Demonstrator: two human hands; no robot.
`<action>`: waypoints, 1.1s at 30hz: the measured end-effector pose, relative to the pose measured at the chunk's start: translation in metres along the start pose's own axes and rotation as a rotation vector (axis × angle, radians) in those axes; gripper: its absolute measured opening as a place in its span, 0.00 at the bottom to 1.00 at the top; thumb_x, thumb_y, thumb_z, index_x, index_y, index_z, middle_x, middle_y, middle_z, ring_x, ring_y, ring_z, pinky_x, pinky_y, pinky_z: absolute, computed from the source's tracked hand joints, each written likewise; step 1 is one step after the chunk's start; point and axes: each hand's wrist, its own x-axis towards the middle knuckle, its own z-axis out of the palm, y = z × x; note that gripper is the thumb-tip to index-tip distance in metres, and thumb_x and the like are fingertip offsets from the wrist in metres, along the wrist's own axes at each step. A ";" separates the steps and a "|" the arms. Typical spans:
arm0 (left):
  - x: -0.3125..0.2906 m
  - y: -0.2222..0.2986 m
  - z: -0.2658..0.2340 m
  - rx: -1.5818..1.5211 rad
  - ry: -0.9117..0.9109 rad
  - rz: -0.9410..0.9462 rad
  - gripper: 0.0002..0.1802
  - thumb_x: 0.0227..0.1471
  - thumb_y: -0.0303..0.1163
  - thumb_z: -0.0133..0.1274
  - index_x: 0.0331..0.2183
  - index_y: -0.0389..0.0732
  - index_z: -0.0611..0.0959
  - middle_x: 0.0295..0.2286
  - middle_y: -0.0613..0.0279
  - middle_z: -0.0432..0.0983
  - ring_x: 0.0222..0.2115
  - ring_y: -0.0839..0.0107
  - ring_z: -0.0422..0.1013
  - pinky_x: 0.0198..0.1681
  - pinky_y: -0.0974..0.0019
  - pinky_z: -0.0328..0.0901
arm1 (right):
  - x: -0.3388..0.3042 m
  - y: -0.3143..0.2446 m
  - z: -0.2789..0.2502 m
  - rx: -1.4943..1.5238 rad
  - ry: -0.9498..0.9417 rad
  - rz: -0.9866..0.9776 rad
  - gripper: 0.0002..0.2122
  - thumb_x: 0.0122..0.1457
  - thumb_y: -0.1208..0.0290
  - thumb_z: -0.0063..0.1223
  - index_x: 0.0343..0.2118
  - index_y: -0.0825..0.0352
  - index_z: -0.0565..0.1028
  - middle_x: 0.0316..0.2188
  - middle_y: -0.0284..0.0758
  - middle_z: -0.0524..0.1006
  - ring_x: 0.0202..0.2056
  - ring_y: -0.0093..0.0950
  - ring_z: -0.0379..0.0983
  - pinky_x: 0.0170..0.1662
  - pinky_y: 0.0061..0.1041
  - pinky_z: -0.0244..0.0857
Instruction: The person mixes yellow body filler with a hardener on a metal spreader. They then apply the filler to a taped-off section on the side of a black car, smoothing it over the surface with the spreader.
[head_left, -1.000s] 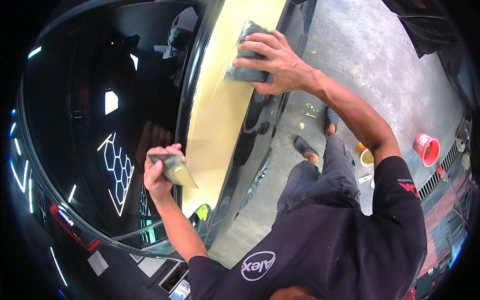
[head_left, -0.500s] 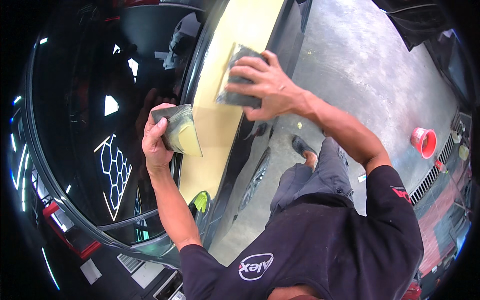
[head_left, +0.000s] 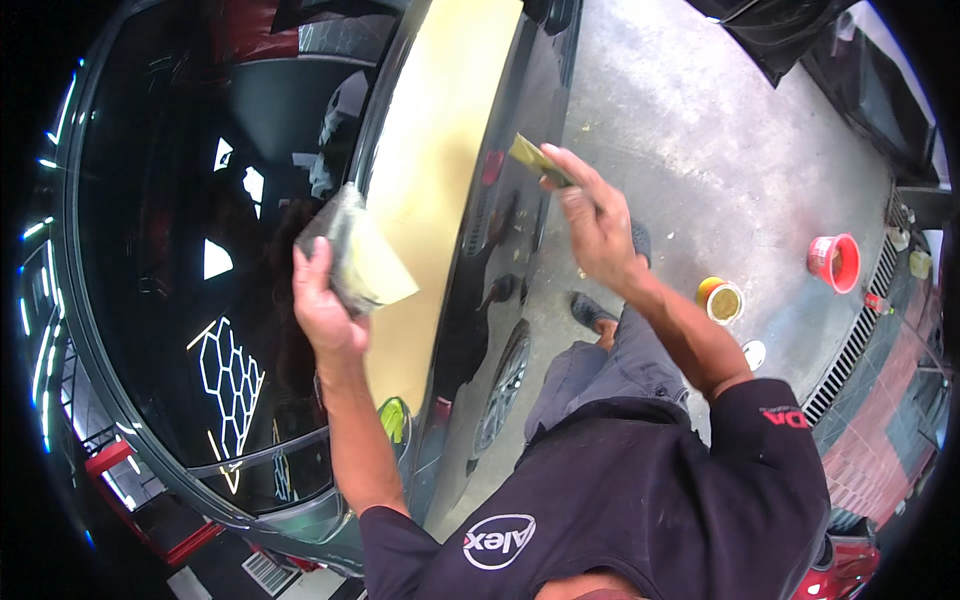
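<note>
Glossy black car glass [head_left: 150, 250] mirrored ceiling lights on the left. The left hand [head_left: 320, 305] was closed around a grey board [head_left: 355, 260] smeared with yellowish putty, held over the car's putty-coated strip [head_left: 440, 140]. The right hand [head_left: 595, 225] pinched a thin, putty-stained spreader [head_left: 535, 158] above the concrete floor [head_left: 700, 120], near a red bucket [head_left: 833, 262].

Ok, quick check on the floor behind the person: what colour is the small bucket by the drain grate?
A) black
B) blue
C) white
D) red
D: the small bucket standing on the concrete floor next to the drain grate is red, with an open yellow-rimmed can a little to its left.
</note>
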 end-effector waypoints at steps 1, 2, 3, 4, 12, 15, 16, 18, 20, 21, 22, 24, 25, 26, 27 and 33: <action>-0.008 -0.013 0.017 -0.008 0.072 -0.012 0.18 0.66 0.32 0.49 0.55 0.35 0.74 0.47 0.54 0.79 0.46 0.66 0.78 0.53 0.61 0.72 | -0.006 -0.022 0.007 0.018 0.003 -0.080 0.19 0.63 0.78 0.54 0.57 0.67 0.73 0.58 0.48 0.74 0.59 0.47 0.72 0.63 0.44 0.64; -0.015 -0.029 0.033 -0.053 0.082 -0.079 0.19 0.66 0.32 0.49 0.55 0.36 0.74 0.47 0.55 0.79 0.46 0.66 0.78 0.53 0.61 0.72 | -0.009 -0.037 0.008 0.042 0.001 -0.162 0.19 0.64 0.81 0.53 0.58 0.67 0.73 0.58 0.49 0.74 0.59 0.48 0.71 0.64 0.44 0.64; -0.018 -0.046 0.045 -0.098 0.096 -0.146 0.19 0.67 0.32 0.48 0.56 0.36 0.73 0.47 0.55 0.78 0.46 0.67 0.78 0.52 0.62 0.72 | -0.011 -0.035 0.004 -0.080 -0.145 -0.427 0.28 0.56 0.84 0.63 0.61 0.65 0.72 0.59 0.46 0.71 0.61 0.48 0.69 0.68 0.45 0.58; -0.019 -0.064 0.049 -0.186 0.064 -0.190 0.18 0.67 0.31 0.48 0.55 0.37 0.74 0.47 0.56 0.79 0.46 0.66 0.78 0.53 0.61 0.72 | -0.014 -0.054 0.003 -0.118 -0.261 -0.487 0.27 0.56 0.82 0.63 0.61 0.64 0.72 0.61 0.47 0.69 0.62 0.49 0.67 0.69 0.46 0.55; -0.047 -0.038 0.107 -0.213 -0.211 -0.154 0.20 0.66 0.27 0.45 0.58 0.39 0.70 0.47 0.57 0.77 0.47 0.68 0.77 0.53 0.62 0.72 | -0.032 -0.039 -0.074 -0.600 -0.467 -0.302 0.33 0.48 0.79 0.65 0.60 0.46 0.75 0.60 0.41 0.68 0.64 0.46 0.62 0.70 0.50 0.50; -0.040 -0.034 0.090 -0.048 -0.273 -0.091 0.17 0.68 0.29 0.44 0.55 0.37 0.73 0.46 0.58 0.78 0.45 0.71 0.76 0.51 0.65 0.71 | -0.018 -0.060 -0.084 -0.839 -0.475 -0.312 0.34 0.46 0.78 0.64 0.60 0.45 0.76 0.59 0.35 0.71 0.62 0.41 0.64 0.68 0.50 0.53; -0.038 -0.037 0.084 0.073 -0.297 -0.034 0.16 0.69 0.30 0.44 0.55 0.37 0.74 0.45 0.58 0.77 0.44 0.72 0.76 0.51 0.66 0.71 | -0.012 -0.073 -0.075 -0.902 -0.457 -0.330 0.35 0.46 0.78 0.64 0.60 0.45 0.75 0.58 0.32 0.71 0.62 0.39 0.65 0.68 0.50 0.54; -0.041 -0.039 0.090 0.269 -0.346 0.052 0.16 0.71 0.33 0.43 0.52 0.35 0.77 0.43 0.60 0.77 0.44 0.76 0.72 0.50 0.69 0.67 | -0.002 -0.089 -0.057 -0.979 -0.418 -0.377 0.35 0.47 0.78 0.63 0.61 0.42 0.73 0.56 0.27 0.72 0.60 0.34 0.66 0.66 0.52 0.55; -0.037 -0.039 0.092 0.386 -0.306 0.185 0.16 0.71 0.33 0.44 0.53 0.34 0.76 0.44 0.60 0.78 0.46 0.76 0.73 0.53 0.69 0.66 | -0.006 -0.091 -0.043 -0.925 -0.534 -0.343 0.35 0.48 0.78 0.63 0.61 0.42 0.73 0.55 0.28 0.73 0.59 0.34 0.67 0.65 0.52 0.55; -0.035 -0.038 0.091 0.448 -0.284 0.252 0.16 0.70 0.33 0.44 0.53 0.34 0.75 0.45 0.59 0.78 0.47 0.75 0.73 0.54 0.69 0.66 | -0.011 -0.091 -0.038 -0.892 -0.590 -0.326 0.35 0.48 0.78 0.62 0.61 0.41 0.73 0.54 0.28 0.73 0.58 0.34 0.67 0.65 0.52 0.55; -0.032 -0.031 0.087 0.390 -0.219 0.260 0.16 0.70 0.32 0.45 0.54 0.34 0.75 0.45 0.59 0.78 0.47 0.74 0.73 0.54 0.68 0.67 | -0.015 -0.086 -0.040 -0.849 -0.658 -0.269 0.34 0.48 0.80 0.60 0.59 0.41 0.74 0.54 0.28 0.74 0.57 0.33 0.67 0.63 0.55 0.57; -0.013 -0.016 0.064 0.218 -0.054 0.333 0.16 0.70 0.33 0.46 0.54 0.36 0.75 0.47 0.55 0.78 0.48 0.66 0.76 0.54 0.62 0.71 | -0.027 -0.059 -0.048 -0.655 -0.725 -0.046 0.34 0.50 0.84 0.56 0.61 0.46 0.73 0.57 0.33 0.74 0.59 0.36 0.68 0.62 0.46 0.63; -0.009 -0.001 0.057 0.169 0.031 0.342 0.16 0.69 0.32 0.46 0.54 0.36 0.75 0.47 0.54 0.78 0.48 0.64 0.77 0.54 0.60 0.72 | -0.032 -0.038 -0.048 -0.520 -0.739 0.097 0.33 0.53 0.85 0.55 0.62 0.48 0.72 0.58 0.35 0.74 0.60 0.37 0.69 0.63 0.42 0.63; -0.004 0.016 0.042 0.125 0.035 0.319 0.16 0.69 0.33 0.46 0.54 0.36 0.75 0.47 0.54 0.78 0.47 0.63 0.77 0.53 0.59 0.72 | -0.028 -0.027 -0.045 -0.271 -0.596 0.335 0.26 0.63 0.83 0.49 0.63 0.53 0.71 0.59 0.38 0.75 0.60 0.34 0.70 0.62 0.32 0.65; 0.000 0.027 0.028 0.137 0.044 0.292 0.17 0.69 0.33 0.47 0.55 0.35 0.74 0.48 0.54 0.78 0.48 0.63 0.77 0.54 0.59 0.72 | -0.014 -0.026 -0.041 -0.189 -0.378 0.465 0.17 0.69 0.76 0.47 0.59 0.60 0.73 0.49 0.37 0.79 0.52 0.28 0.74 0.55 0.31 0.69; 0.010 0.034 -0.044 0.392 -0.059 0.146 0.22 0.69 0.35 0.45 0.58 0.32 0.70 0.50 0.49 0.75 0.51 0.62 0.75 0.55 0.61 0.71 | 0.112 0.033 -0.045 -0.128 -0.058 0.530 0.11 0.69 0.69 0.46 0.48 0.68 0.75 0.32 0.30 0.73 0.33 0.21 0.67 0.37 0.26 0.66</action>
